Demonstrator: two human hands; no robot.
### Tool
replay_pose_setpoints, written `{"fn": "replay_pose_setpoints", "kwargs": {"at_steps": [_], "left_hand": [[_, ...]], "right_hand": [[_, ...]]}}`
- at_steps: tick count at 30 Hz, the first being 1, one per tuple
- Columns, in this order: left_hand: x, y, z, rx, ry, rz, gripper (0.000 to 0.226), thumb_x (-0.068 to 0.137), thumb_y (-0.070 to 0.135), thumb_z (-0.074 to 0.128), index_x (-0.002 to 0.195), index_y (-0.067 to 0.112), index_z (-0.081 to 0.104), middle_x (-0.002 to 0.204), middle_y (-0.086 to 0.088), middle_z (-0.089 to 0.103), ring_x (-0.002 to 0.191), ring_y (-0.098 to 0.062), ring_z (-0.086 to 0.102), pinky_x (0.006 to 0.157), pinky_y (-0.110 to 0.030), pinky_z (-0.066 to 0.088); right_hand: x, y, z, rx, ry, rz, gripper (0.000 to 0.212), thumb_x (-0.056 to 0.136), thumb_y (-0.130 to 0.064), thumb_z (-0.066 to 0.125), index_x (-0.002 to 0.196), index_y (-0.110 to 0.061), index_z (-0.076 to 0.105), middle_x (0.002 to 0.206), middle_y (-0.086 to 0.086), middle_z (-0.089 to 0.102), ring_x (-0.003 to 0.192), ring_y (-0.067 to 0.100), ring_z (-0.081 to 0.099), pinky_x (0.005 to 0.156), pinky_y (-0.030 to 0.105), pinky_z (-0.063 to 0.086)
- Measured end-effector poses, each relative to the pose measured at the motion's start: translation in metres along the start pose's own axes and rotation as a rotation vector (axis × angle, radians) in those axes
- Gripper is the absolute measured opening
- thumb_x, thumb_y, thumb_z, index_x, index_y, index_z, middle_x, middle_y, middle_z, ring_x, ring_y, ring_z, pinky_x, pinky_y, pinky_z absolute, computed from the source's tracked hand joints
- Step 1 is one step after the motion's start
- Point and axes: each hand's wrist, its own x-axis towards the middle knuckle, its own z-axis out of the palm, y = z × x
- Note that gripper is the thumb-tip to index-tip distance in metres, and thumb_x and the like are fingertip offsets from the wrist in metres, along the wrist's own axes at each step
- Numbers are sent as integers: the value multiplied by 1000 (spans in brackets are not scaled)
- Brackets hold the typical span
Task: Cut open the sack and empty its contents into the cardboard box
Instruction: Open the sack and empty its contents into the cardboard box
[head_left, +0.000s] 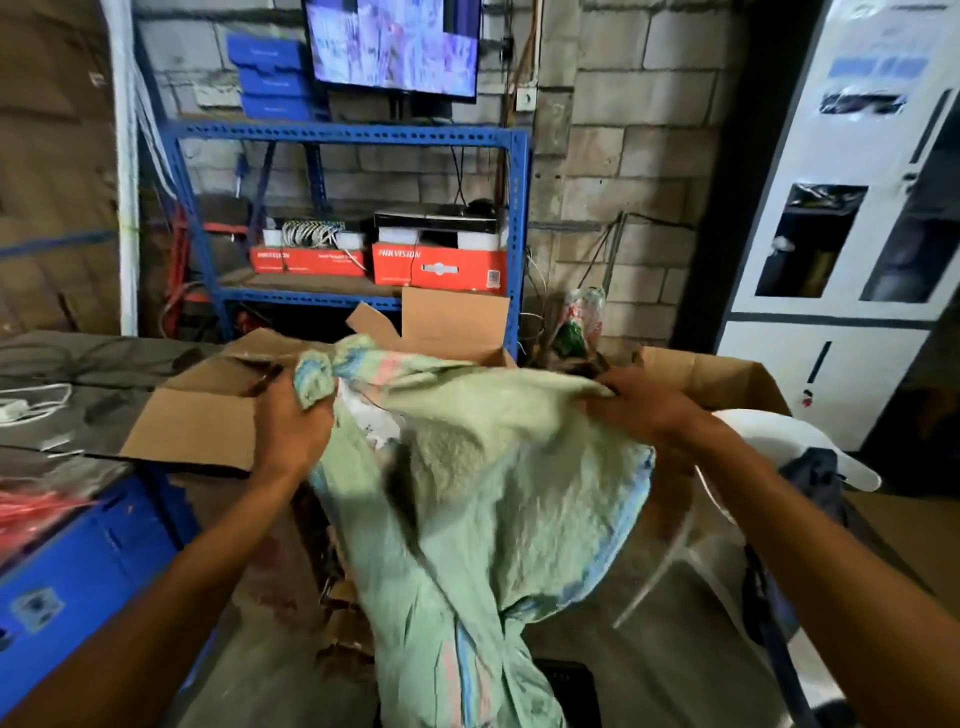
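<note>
On the far left, a grey table (78, 364) has a white cable (36, 402) on it. Near that, low down, is a blue crate (78, 561). Next comes the cardboard box (197, 421), with its flaps open wide. It sits just past the hands, in the middle.

The left hand (296, 421) is closed tight on a bunched corner of the sack (493, 493). The sack is pale green with pink and blue stripes. It hangs down from both hands, in front of the box, and its low end twists near the floor. It looks floppy, so I think most of the stuff is out or about to fall out. I cannot see inside the box.

The right hand (644, 405) is closed tight on the other top edge of the sack. A white plastic chair (795, 441) stands just to the right of it.

To do this step well, I would keep both hands shut hard, lift the sack higher over the box, and shake it gently. Keep the open end pointing into the box so nothing drops on the floor or the chair
</note>
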Motion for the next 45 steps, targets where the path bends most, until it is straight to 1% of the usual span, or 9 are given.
{"fn": "replay_pose_setpoints", "kwargs": {"at_steps": [9, 13, 19, 22, 27, 33, 37, 41, 45], "left_hand": [[-15, 46, 19, -332, -101, 3, 22, 80, 13, 71, 101, 9, 67, 100, -7, 70, 100, -21, 65, 79, -20, 45], [-36, 62, 14, -360, -739, 114, 59, 72, 3, 77, 122, 19, 51, 115, 19, 60, 102, 17, 56, 83, -2, 40], [-21, 56, 27, -551, -260, 3, 38, 84, -16, 54, 118, -1, 57, 109, -4, 65, 101, -16, 63, 91, -30, 50], [-5, 58, 15, -701, -229, -130, 37, 85, -10, 58, 116, 9, 57, 103, 4, 65, 83, 0, 66, 77, -19, 53], [-5, 69, 31, -906, -428, -439, 35, 82, -2, 63, 117, 5, 62, 112, -11, 67, 77, -10, 69, 78, -27, 57], [-5, 39, 30, -268, -32, 95, 93, 67, 38, 78, 144, 16, 29, 148, -9, 39, 135, -24, 38, 112, -43, 30], [-32, 57, 26, 426, -473, 833, 120, 65, 81, 51, 149, 24, -13, 160, -5, -12, 146, -20, -17, 117, -43, -13], [-30, 45, 45, 469, -655, 647, 92, 80, 57, 58, 150, 26, 6, 151, -7, 37, 135, -26, 37, 109, -42, 32], [-27, 29, 58, 356, -497, 499, 48, 86, 39, 55, 131, 34, 41, 116, -2, 67, 107, -28, 61, 83, -41, 51]], "right_hand": [[21, -71, 2, 865, 159, 77, 19, 94, -9, 48, 86, -4, 65, 78, 10, 66, 60, 18, 64, 50, 26, 52], [27, -93, 4, 1003, 29, 68, 20, 95, -8, 46, 81, -9, 61, 75, 9, 66, 55, 11, 65, 50, 24, 58], [15, -80, 10, 808, -30, -125, 26, 85, -18, 66, 107, -5, 66, 110, 18, 65, 95, 17, 58, 94, 34, 49], [11, -39, 17, 608, 286, -95, 75, 65, -38, 82, 131, -25, 48, 129, 5, 54, 113, 13, 53, 97, 32, 49], [8, -28, 52, 861, -46, -188, 79, 70, -7, 80, 137, -24, 41, 129, -5, 60, 114, 5, 60, 90, 24, 54], [20, -31, 61, 928, 84, -81, 48, 78, 2, 70, 123, -4, 55, 111, 10, 70, 87, 7, 71, 70, 21, 56], [22, -31, 45, 953, -84, -50, 39, 80, -2, 69, 118, -7, 61, 107, 11, 72, 91, 17, 72, 73, 29, 57], [20, -33, 31, 979, -261, 1, 27, 82, -14, 68, 108, -10, 69, 108, 12, 73, 98, 26, 70, 86, 38, 56], [13, -30, 22, 660, -173, 15, 16, 77, -35, 73, 92, -32, 68, 100, -8, 72, 77, -1, 69, 62, 8, 50]]}}
